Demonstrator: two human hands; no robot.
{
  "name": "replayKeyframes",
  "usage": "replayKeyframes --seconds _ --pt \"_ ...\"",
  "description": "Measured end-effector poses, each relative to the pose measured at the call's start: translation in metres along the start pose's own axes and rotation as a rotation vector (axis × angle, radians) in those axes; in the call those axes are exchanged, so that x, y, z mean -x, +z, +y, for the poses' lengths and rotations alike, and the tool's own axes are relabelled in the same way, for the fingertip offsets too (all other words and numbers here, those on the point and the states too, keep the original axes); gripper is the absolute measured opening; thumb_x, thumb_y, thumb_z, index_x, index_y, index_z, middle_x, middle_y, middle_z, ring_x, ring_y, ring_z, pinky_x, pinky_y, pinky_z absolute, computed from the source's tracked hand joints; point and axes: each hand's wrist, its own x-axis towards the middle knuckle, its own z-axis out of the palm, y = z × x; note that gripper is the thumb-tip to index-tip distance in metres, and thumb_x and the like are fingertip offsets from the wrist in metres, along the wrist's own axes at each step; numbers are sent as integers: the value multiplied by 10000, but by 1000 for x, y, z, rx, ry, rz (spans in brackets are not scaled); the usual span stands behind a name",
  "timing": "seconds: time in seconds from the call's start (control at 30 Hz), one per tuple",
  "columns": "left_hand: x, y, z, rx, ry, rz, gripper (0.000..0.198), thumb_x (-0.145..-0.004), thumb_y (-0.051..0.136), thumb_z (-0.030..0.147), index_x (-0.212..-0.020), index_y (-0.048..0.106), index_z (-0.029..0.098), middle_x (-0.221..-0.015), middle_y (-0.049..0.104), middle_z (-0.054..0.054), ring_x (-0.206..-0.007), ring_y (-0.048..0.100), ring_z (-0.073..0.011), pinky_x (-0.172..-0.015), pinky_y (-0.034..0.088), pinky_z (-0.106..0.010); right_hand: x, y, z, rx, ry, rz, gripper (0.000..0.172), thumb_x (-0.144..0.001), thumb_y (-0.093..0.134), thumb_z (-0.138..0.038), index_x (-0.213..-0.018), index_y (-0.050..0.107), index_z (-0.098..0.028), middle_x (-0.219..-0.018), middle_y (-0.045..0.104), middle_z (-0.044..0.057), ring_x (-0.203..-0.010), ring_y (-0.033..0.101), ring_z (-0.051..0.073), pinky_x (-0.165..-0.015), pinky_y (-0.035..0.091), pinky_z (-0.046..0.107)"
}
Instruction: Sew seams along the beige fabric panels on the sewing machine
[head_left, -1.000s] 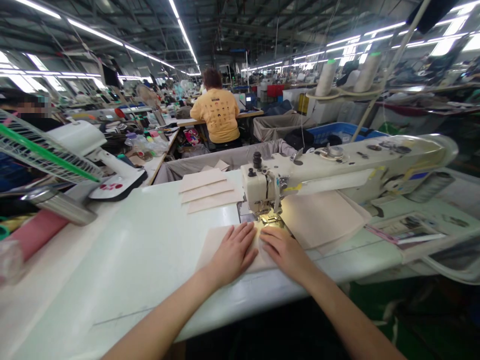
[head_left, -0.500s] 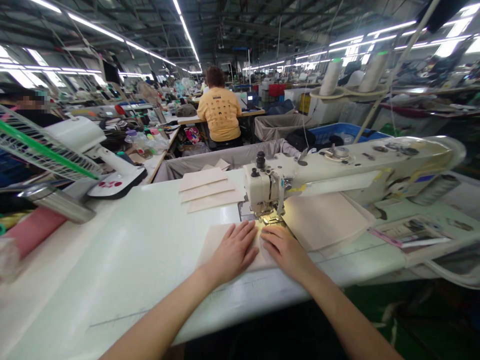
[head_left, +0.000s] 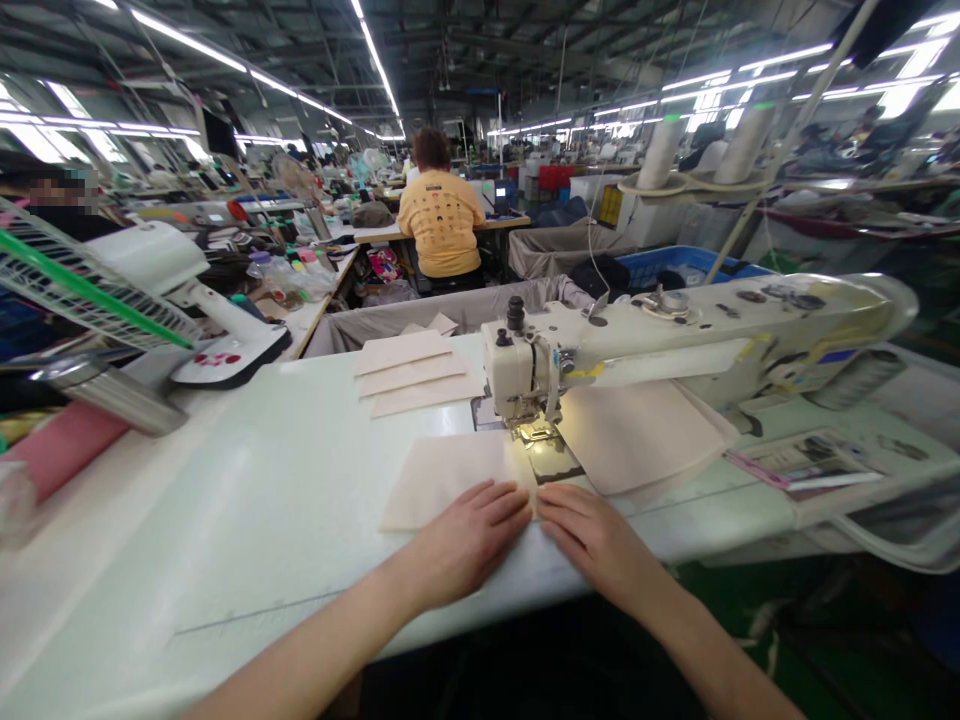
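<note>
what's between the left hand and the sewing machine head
In the head view, a flat beige fabric panel lies on the white table between the left hand and the sewing machine head, with the hand resting at its near edge.

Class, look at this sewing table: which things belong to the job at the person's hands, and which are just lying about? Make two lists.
At the hands: left hand; right hand; flat beige fabric panel; cream industrial sewing machine.
Lying about: overlapping beige fabric pieces; white plastic fan; pink fabric roll.
</note>
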Motion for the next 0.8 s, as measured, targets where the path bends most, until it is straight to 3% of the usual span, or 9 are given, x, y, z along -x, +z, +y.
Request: replayKeyframes --seconds 0.13,0.33,0.57,0.8 --pt "4 2 2 13 9 48 401 -1026 430 216 -1415 518 172 -1464 542 -126 -1348 510 -273 -1144 412 -468 0 -5 -4 72 -58 -37 254 -1014 484 -222 -1169 682 -183 -1139 712 114 -1084 646 246 -949 564 435" --pt "-5 4 -31 35 -25 74 382 -1035 427 233 -1397 548 217 -1435 565 -108 -1356 498 -254 -1173 380 -471 -31 -2 8 156 -12 -87 163 -977 567 -216 -1008 727 -204 -983 671 90 -970 610 246 -859 552 410" --pt "-19 -2 -63 41 -26 120 360 -1013 423 198 -1311 621 163 -1404 580 -140 -1317 524 -266 -1145 418 -455 -60 8 23 201 50 -105 157 -974 579 -218 -930 730 -221 -962 649 78 -955 577 239 -846 516 395" --pt "-33 -7 -88 44 -38 132 395 -1023 390 229 -1360 588 172 -1391 573 -142 -1316 516 -262 -1136 425 -438 -73 13 28 251 132 -116 147 -967 587 -219 -992 730 -196 -945 653 86 -892 587 254 -793 515 415"
